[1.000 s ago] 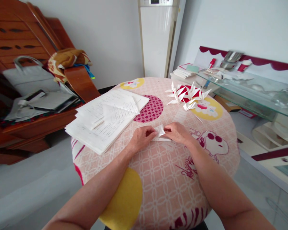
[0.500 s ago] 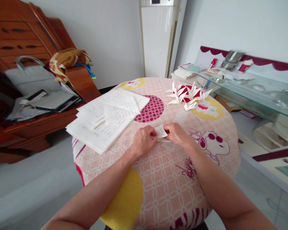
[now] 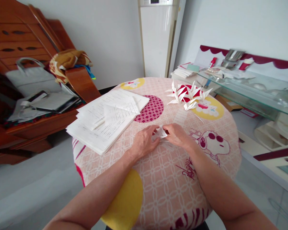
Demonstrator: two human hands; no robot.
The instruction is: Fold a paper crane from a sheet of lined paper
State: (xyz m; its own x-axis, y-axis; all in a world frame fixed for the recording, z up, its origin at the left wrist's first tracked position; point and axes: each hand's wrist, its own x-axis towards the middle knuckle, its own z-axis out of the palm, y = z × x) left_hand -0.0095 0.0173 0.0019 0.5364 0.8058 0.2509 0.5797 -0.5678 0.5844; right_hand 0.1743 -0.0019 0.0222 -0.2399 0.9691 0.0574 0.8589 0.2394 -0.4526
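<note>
Between my two hands, near the middle of the round table (image 3: 153, 185), is a small folded piece of white paper (image 3: 161, 132). My left hand (image 3: 146, 140) holds its left side, with the thumb and fingers curved around the edge. On the opposite side my right hand (image 3: 176, 133) pinches the paper; its fingertips are partly hidden behind the hand. Several folded white paper cranes (image 3: 188, 95) stand in a cluster beyond my right hand. To the left lies a stack of written sheets (image 3: 105, 119), with a loose folded sheet on top.
A patterned cloth covers the table. On the right stands a glass shelf (image 3: 249, 91) with cups and papers, beside a pile of booklets (image 3: 185, 70). At the left a wooden bench (image 3: 38, 127) bears a grey bag (image 3: 33, 76) and a brown cloth (image 3: 68, 60).
My left thumb and fingers have spread a little further apart on the folded paper, and the paper's shape has shifted slightly. My right hand has barely moved.
</note>
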